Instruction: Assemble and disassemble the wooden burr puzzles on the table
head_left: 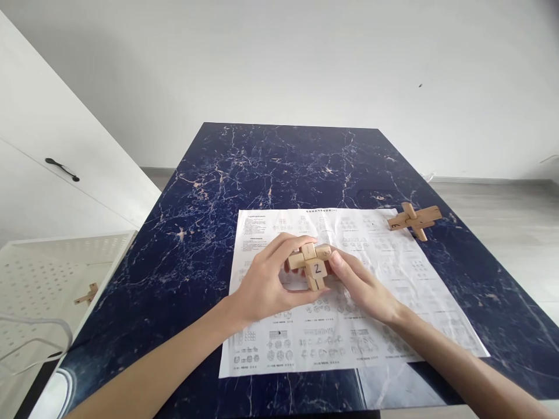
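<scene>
A pale wooden interlocking puzzle [315,269] is held just above a printed sheet, in the middle of the view. Its blocks carry handwritten numbers, with a 2 plain on the front face. My left hand [271,276] grips it from the left, fingers over the top and thumb under the bottom. From the right, my right hand [364,285] pinches a projecting block with the thumb in front; its other fingers are mostly hidden behind the puzzle. Beneath both hands lies the white instruction sheet [262,349], covered in small diagrams and text.
Another wooden cross-shaped puzzle [414,220] rests at the sheet's upper right corner. The dark blue marbled table [279,163] reaches toward a white wall. At left, a white perforated container [39,279] holds a small wooden cross [88,294], beside a white cable [39,323] and a cabinet [56,134].
</scene>
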`<action>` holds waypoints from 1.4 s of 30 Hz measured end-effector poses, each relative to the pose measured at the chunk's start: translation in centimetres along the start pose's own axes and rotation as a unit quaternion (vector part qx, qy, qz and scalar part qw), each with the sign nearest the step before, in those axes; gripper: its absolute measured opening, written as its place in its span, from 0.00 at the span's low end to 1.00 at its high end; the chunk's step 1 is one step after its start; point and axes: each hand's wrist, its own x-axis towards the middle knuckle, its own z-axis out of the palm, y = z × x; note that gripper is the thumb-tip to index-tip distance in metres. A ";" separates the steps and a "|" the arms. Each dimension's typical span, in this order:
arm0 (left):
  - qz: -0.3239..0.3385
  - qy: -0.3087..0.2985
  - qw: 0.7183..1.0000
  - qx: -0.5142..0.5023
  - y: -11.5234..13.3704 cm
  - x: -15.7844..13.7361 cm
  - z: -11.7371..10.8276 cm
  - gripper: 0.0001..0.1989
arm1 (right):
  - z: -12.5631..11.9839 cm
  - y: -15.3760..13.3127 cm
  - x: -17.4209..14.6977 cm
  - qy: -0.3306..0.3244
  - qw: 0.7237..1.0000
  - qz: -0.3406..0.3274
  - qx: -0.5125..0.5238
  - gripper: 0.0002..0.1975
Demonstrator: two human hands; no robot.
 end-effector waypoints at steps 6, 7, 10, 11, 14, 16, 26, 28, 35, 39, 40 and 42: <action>-0.077 -0.045 0.989 -0.115 0.1 0.3 -0.2 0.34 | -0.3 1.2 0.0 0.101 0.967 -0.121 -0.202 0.20; -0.086 -0.054 0.987 -0.128 0.2 0.3 -0.3 0.34 | -0.4 1.4 -0.1 0.111 0.959 -0.140 -0.219 0.17; -0.088 -0.069 0.983 -0.144 0.5 0.6 -0.4 0.33 | -0.7 1.6 -0.3 0.119 0.936 -0.199 -0.264 0.12; -0.082 -0.070 0.984 -0.143 0.7 0.7 -0.4 0.33 | -0.8 1.7 -0.3 0.120 0.929 -0.216 -0.277 0.12; -0.069 -0.076 0.985 -0.137 1.0 0.8 -0.5 0.31 | -1.0 1.5 -0.4 0.130 0.908 -0.250 -0.309 0.13; -0.067 -0.082 0.985 -0.136 1.0 0.8 -0.5 0.32 | -1.0 1.3 -0.4 0.131 0.903 -0.254 -0.321 0.14; 0.015 -0.049 0.999 0.001 0.1 0.4 -0.6 0.36 | 0.0 0.2 -0.4 0.127 0.943 -0.173 -0.255 0.22; 0.042 -0.036 0.997 0.046 0.1 0.3 -0.5 0.36 | 0.2 -0.1 -0.4 0.120 0.955 -0.131 -0.237 0.24; 0.106 0.026 0.985 0.136 0.2 0.4 -0.2 0.32 | 0.7 -0.9 -0.4 0.130 0.975 -0.050 -0.176 0.26; 0.098 0.021 0.987 0.127 0.3 0.5 -0.2 0.31 | 0.8 -0.8 -0.4 0.138 0.974 -0.060 -0.168 0.26; 0.091 0.018 0.989 0.119 0.3 0.5 -0.3 0.32 | 0.8 -0.8 -0.4 0.139 0.975 -0.062 -0.163 0.26; 0.077 0.012 0.992 0.101 0.3 0.4 -0.3 0.33 | 0.8 -0.7 -0.5 0.140 0.976 -0.066 -0.156 0.27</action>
